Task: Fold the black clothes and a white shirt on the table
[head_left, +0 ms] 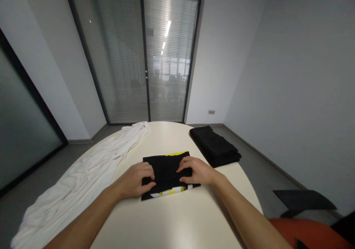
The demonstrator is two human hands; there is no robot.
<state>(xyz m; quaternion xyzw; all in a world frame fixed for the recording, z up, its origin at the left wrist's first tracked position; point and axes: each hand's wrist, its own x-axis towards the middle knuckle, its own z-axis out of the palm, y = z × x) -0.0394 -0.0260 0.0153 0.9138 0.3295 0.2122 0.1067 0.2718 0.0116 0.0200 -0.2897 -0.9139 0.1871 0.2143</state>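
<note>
A black garment point(166, 167) lies folded into a small rectangle on the table in front of me. Yellow shows along its far edge, and a white and yellow print runs along the near edge. My left hand point(139, 178) grips the left part of the garment, its fingers curled over the cloth and thumb on the near side. On the right part, my right hand point(194, 171) holds the cloth the same way, fingers bent toward the thumb. Both hands rest low against the fabric, and some of the cloth beneath the fingers is hidden.
On the left of the pale round table point(177, 219) a long white cloth point(83, 182) lies spread and wrinkled. A stack of folded black cloth point(215, 145) sits at the back right edge. A red chair point(302, 232) with a black armrest point(307, 200) stands at right.
</note>
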